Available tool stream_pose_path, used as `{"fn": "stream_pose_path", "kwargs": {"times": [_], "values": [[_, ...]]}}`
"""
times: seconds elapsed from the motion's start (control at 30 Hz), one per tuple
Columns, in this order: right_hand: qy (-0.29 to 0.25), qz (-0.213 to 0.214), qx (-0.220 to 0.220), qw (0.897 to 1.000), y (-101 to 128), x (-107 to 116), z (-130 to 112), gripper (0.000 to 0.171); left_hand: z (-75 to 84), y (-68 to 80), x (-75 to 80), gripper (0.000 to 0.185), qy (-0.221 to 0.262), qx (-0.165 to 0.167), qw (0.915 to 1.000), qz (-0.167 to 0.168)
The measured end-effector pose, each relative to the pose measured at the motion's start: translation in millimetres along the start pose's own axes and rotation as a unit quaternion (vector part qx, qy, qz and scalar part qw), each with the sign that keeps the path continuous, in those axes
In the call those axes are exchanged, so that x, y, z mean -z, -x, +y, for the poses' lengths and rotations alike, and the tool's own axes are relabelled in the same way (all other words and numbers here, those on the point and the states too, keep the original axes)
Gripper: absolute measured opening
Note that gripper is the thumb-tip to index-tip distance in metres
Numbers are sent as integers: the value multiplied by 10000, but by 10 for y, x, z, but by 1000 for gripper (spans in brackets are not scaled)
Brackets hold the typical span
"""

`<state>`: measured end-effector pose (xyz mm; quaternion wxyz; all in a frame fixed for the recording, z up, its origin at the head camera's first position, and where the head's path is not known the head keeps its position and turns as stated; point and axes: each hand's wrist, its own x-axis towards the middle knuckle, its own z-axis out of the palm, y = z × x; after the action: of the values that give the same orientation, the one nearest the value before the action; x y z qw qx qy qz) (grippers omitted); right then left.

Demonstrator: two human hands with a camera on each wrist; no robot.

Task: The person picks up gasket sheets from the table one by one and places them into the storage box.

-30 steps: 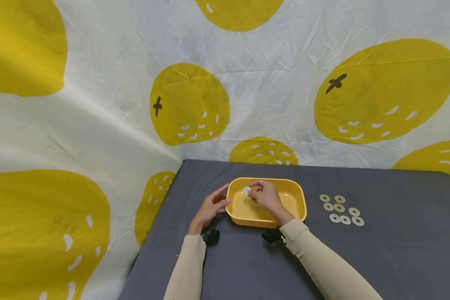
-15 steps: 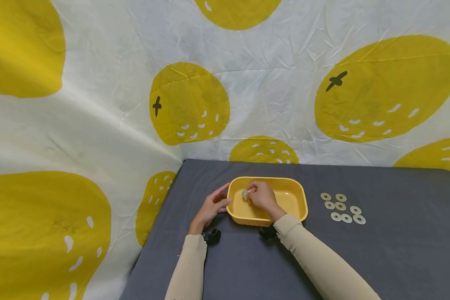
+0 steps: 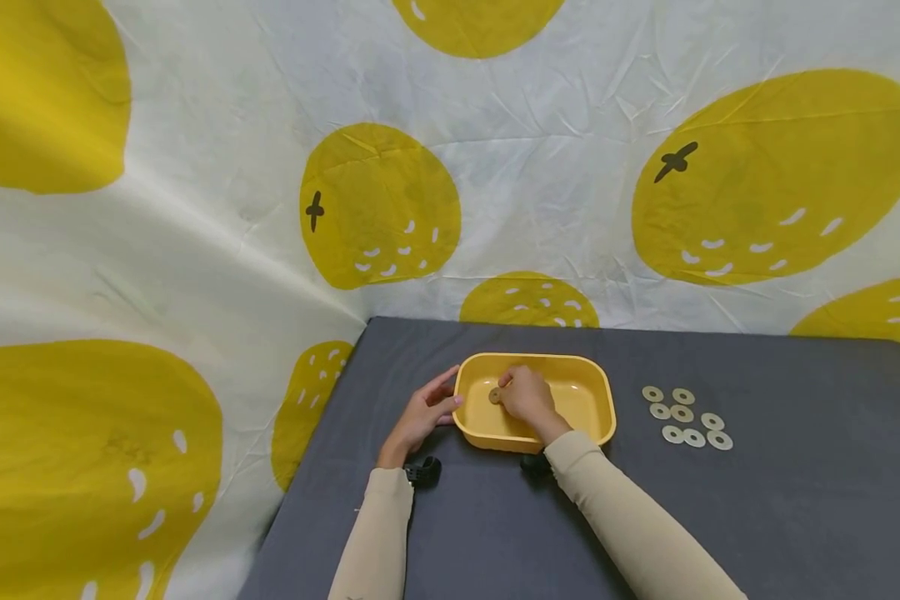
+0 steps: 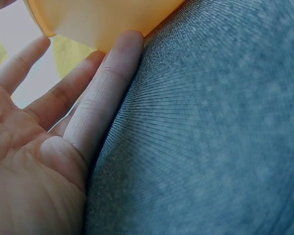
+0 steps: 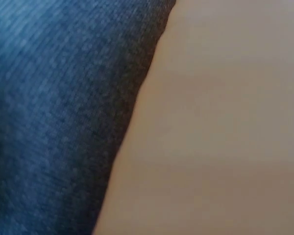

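In the head view a yellow rectangular tray (image 3: 592, 367) sits on the dark grey cloth. My left hand (image 3: 418, 421) rests at its left end, thumb by the rim. The left wrist view shows mostly straight fingers (image 4: 95, 103) touching the tray wall (image 4: 83, 24). Inside the tray, my right hand (image 3: 527, 396) is lowered with curled fingers, and a flat washer (image 3: 491, 397) shows at its fingertips, low over the tray floor. Whether the washer touches the floor is unclear. Several more washers (image 3: 681, 413) lie flat on the cloth right of the tray.
The grey cloth (image 3: 810, 467) extends widely to the right and front. A white curtain with yellow fruit prints (image 3: 540, 208) hangs behind and to the left. A blurred beige surface (image 5: 210, 122) fills much of the right wrist view; the hand is out of sight there.
My right hand has lowered into the tray with the washer, which tipped over and now shows darker, with its hole visible. The left hand and tray have stayed nearly still.
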<state>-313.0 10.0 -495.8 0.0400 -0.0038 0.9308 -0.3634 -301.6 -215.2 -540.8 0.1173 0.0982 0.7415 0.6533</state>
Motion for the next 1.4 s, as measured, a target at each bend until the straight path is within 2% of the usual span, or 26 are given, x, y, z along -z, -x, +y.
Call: {"fn": "stream_pose_path", "kwargs": {"times": [0.13,0.33,0.43,0.53,0.63,0.7,0.8,0.87,1.0,1.17,1.27,1.4], "values": [[-54,-42,38,10000,10,5,-2,23,-3,-12,-12,62,22,-37,10000,-37],[17,164,214,9996,15,8,0,16,-1,-20,-17,62,110,-14,9999,-61],[-452,297,383,9978,16,13,-7,16,5,-16,-7,61,98,-32,9999,-6],[-1233,358,635,9897,56,65,10,18,9,-16,-13,61,78,-41,10000,-19],[-1848,287,1021,9770,149,197,80,20,7,-7,-25,62,60,-2,10000,-42],[-2049,249,1325,9695,232,341,153,19,-1,-2,-27,63,35,1,10000,-45],[-2087,358,1690,9626,357,616,331,17,-11,-2,-18,63,53,-14,10000,-32],[-1994,574,1740,9626,429,811,485,15,-10,-3,-7,63,66,-11,10000,-6],[-1643,1012,1348,9719,570,1189,872,21,-5,1,14,64,107,37,9999,34],[-1163,945,638,9866,730,1580,1371,32,5,-2,11,64,122,19,9999,-9],[-959,834,389,9911,774,1715,1600,36,10,0,8,62,122,53,9999,5],[-514,912,255,9942,804,1803,1826,37,11,2,1,61,60,60,10000,33]]}}
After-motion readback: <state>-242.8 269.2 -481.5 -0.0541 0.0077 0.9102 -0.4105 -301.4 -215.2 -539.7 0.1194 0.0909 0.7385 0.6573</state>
